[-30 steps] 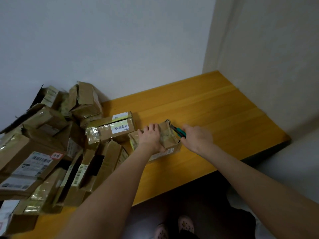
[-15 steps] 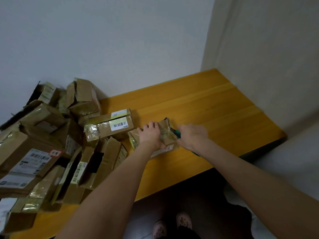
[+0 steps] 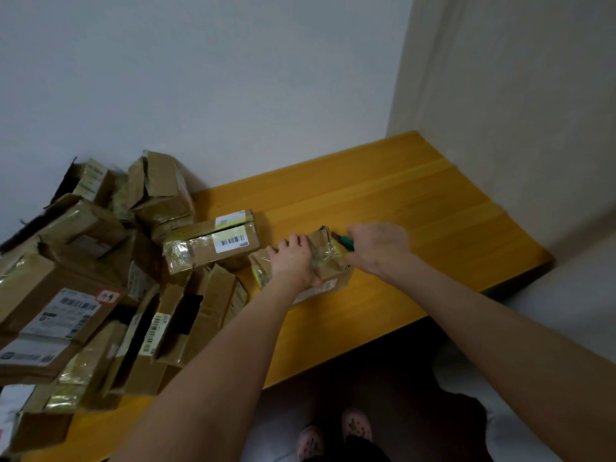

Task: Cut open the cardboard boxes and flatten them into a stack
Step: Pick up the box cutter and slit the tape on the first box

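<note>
A small taped cardboard box [image 3: 325, 258] lies on the wooden table [image 3: 416, 211] in front of me. My left hand [image 3: 293, 258] presses down on its top with the fingers spread flat. My right hand [image 3: 376, 246], blurred by motion, grips a green-handled cutter [image 3: 345, 242] whose tip is at the box's far right corner, by a torn flap. The cutter's blade is hidden between hand and box.
A heap of several taped and torn cardboard boxes [image 3: 83, 288] fills the table's left half, with a long labelled box [image 3: 213, 243] nearest my left hand. Walls close in behind and on the right. My feet in slippers [image 3: 333, 431] show below the front edge.
My right hand with the cutter drew in against the box's right side, then moved out to the right and back a little. The left hand stayed pressed on the box.
</note>
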Tool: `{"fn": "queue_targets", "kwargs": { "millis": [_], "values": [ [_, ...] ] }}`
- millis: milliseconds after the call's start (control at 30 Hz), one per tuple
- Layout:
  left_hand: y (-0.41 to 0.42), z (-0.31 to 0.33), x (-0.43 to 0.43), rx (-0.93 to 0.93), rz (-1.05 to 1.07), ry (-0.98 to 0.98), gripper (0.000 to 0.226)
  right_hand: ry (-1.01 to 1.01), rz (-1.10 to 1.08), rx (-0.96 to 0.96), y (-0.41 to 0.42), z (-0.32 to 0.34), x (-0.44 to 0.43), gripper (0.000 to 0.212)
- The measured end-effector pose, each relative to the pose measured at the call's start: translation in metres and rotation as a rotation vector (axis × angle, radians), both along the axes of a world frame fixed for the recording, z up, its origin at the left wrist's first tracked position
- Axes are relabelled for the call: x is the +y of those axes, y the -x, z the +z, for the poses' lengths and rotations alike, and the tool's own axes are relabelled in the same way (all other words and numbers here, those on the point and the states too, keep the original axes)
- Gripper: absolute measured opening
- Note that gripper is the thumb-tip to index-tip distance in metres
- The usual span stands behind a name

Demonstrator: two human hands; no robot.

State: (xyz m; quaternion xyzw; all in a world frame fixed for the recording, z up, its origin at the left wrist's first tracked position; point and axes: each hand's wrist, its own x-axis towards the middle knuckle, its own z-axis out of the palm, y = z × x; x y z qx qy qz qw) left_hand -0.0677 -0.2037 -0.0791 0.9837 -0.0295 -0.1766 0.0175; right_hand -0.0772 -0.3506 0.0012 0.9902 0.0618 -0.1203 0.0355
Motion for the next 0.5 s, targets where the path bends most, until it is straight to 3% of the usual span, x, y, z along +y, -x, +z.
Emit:
{"fn": "queue_targets", "kwargs": {
  "millis": [333, 500],
  "values": [
    [-0.001, 0.0, 0.0, -0.001, -0.006, -0.007, 0.107, 0.051, 0.032, 0.001, 0.0, -0.013, 0.01, 0.008],
    [0.002, 0.0, -0.001, -0.007, -0.014, -0.009, 0.105, 0.127, 0.023, 0.099, -0.002, -0.016, 0.019, 0.018]
  ]
}}
